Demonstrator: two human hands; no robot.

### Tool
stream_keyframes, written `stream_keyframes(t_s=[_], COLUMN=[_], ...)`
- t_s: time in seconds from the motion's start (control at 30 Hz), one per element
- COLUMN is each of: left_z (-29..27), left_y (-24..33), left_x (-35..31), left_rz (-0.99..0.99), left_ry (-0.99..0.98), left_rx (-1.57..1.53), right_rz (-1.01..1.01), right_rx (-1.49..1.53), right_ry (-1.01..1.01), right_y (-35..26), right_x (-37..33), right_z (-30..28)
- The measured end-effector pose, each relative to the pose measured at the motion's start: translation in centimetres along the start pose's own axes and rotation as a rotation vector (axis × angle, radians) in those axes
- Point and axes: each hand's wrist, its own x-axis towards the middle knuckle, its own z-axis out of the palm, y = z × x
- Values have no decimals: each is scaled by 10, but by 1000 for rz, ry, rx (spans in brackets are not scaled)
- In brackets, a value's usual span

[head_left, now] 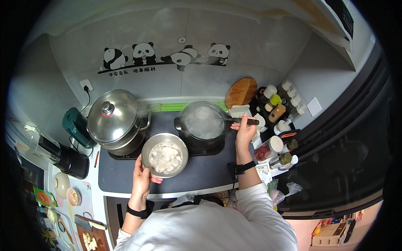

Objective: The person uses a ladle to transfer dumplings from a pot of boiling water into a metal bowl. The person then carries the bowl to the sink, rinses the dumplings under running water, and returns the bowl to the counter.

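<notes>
My left hand [142, 176] grips the rim and side of a round metal bowl [184, 147], held over the front of the cooktop. Pale, lumpy pieces [166, 157] sit in cloudy liquid inside it. Behind and to the right stands a black pot [177, 124] full of steaming, whitish liquid [201, 123]. My right hand [245, 129] is closed round the dark handle of a long utensil [252, 121], which reaches in over the pot's right rim. Steam blurs its head; a faint round shape shows there, so I cannot tell whether it is a ladle or a skimmer.
A large lidded steamer pot [113, 119] stands on the left burner. Seasoning bottles and jars [274, 144] crowd the right side, near a round wooden board [241, 93]. At lower left are a cutting board [79, 234], a cleaver [83, 223] and a green kettle [78, 126].
</notes>
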Motion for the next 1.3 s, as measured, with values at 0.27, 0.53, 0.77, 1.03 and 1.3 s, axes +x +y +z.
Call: stream_keyframes(t_s=[0.27, 0.53, 0.77, 1.03, 1.3], left_z=[-3, -1, -1, 2, 4], left_y=[1, 0, 1, 1, -1], left_x=[-3, -6, -2, 2, 9], left_rz=[23, 21, 33, 19, 11], left_ry=[-16, 22, -18, -36, -77], left_rx=[-2, 4, -17, 7, 12], right_rz=[8, 59, 111, 146, 121], right_rx=[22, 26, 80, 93, 69], right_ry=[-44, -66, -81, -78, 19], right_y=[2, 5, 7, 8, -14], right_x=[-5, -10, -16, -18, -21], right_z=[8, 10, 1, -14, -34])
